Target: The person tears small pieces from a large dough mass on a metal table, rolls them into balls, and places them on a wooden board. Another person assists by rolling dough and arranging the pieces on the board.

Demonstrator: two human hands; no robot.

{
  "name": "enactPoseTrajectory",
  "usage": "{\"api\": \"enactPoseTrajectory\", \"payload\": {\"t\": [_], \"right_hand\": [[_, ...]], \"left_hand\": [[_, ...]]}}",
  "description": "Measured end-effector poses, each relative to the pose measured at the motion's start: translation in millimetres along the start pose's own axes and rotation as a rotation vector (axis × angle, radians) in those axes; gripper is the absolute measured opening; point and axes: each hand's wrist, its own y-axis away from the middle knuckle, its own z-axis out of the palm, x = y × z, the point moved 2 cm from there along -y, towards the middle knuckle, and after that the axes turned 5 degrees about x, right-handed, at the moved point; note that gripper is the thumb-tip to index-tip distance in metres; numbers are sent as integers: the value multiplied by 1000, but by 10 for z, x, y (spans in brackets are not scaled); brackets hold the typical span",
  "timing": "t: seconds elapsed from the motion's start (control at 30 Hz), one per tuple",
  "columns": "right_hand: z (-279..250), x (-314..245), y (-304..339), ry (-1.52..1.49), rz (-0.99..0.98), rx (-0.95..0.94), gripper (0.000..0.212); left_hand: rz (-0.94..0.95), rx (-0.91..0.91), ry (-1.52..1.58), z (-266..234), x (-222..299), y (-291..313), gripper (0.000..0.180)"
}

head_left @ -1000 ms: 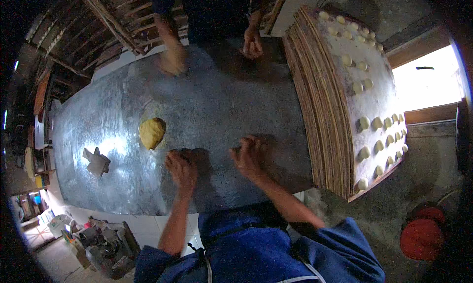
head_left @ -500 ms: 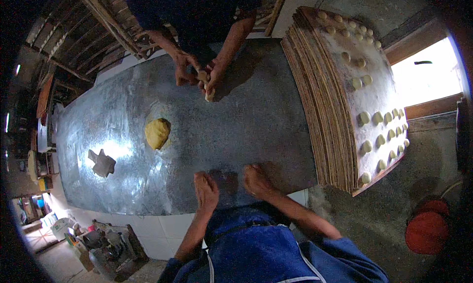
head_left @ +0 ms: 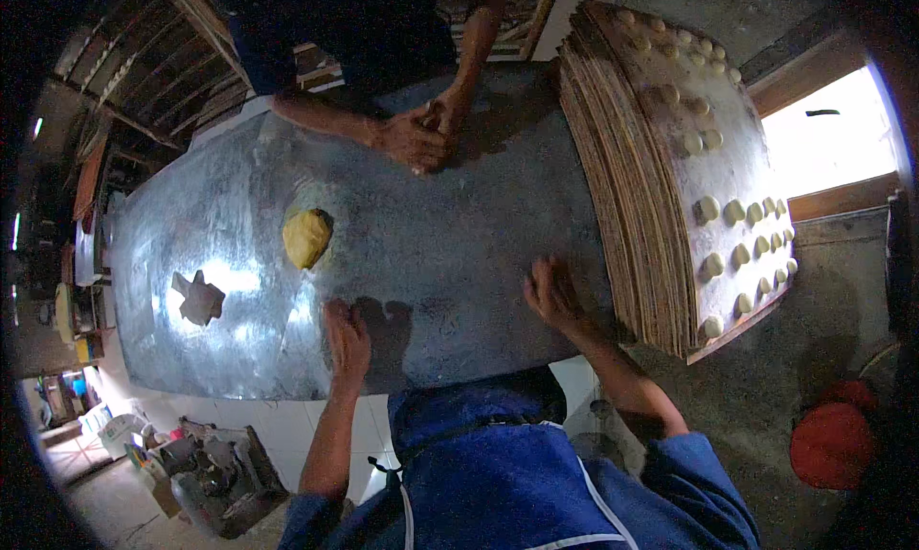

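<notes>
Bearing rows of small dough balls [head_left: 735,211], the top board of a stack of wooden boards [head_left: 632,196] stood right of the metal table [head_left: 459,253]. Both hands — left hand [head_left: 347,335], right hand [head_left: 550,294] — lay flat and unclenched on the table, holding nothing; the yellow dough lump [head_left: 306,237] sat beyond the left.

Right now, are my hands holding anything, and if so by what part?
Nothing is visibly held. Your left hand and right hand both rest palm-down on the metal table; whether a small dough piece lies under either palm cannot be told.
</notes>
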Motion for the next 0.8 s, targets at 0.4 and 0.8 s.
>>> {"api": "enactPoseTrajectory", "payload": {"t": [0.4,0.8], "right_hand": [[-273,-759,492,310,-347,467,13],[142,-1186,-645,-411,-134,283,20]], "left_hand": [[-253,-377,438,-765,272,-242,34],[-352,-293,442,-639,791,43,35]]}}
